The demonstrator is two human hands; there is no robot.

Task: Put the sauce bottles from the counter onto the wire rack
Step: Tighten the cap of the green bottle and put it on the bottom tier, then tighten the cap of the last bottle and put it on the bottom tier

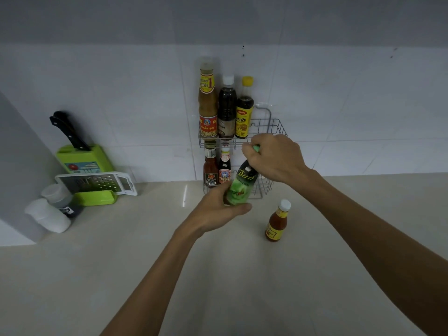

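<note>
A dark bottle with a green label (241, 184) is tilted in the air in front of the wire rack (274, 128) on the tiled wall. My left hand (217, 209) grips its base and my right hand (275, 157) is closed over its green cap. The rack's top shelf holds three tall bottles (226, 107); its lower shelf holds two small ones (217, 169). A small orange sauce bottle with a white cap (277, 221) stands alone on the counter, to the right of my left hand.
At the left, by the wall, a green knife block (83, 158) holds a black-handled knife, with a flat grater (95, 183) leaning in front. Two white-capped containers (52, 209) lie beside a white panel. The beige counter (121, 275) spreads out in front.
</note>
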